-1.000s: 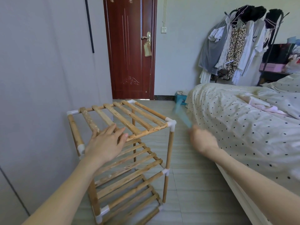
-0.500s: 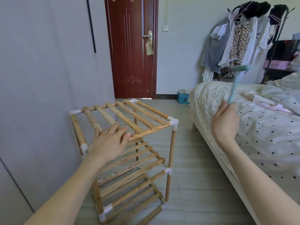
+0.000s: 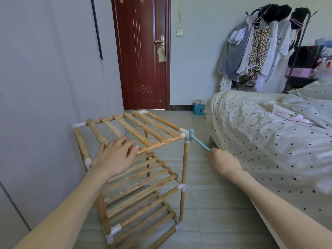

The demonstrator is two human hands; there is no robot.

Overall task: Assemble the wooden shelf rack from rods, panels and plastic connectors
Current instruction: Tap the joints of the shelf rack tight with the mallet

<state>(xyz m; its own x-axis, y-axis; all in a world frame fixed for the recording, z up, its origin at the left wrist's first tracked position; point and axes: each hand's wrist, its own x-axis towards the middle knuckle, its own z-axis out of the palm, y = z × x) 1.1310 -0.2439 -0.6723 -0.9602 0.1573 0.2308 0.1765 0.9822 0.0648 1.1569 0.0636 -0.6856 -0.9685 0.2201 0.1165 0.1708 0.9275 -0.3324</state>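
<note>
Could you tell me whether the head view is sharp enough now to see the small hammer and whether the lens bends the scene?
Head view: sharp, the blue hammer crisp against the rack's white corner connector; wide-angle distortion bows the door and wall edges; soft, even daylight, no glare.

Left hand [image 3: 115, 157] flat, right hand [image 3: 224, 162] gripping.

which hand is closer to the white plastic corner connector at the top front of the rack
Right. The right hand grips a small teal mallet whose head meets the connector; the left hand rests flat on the slats further left.
</note>
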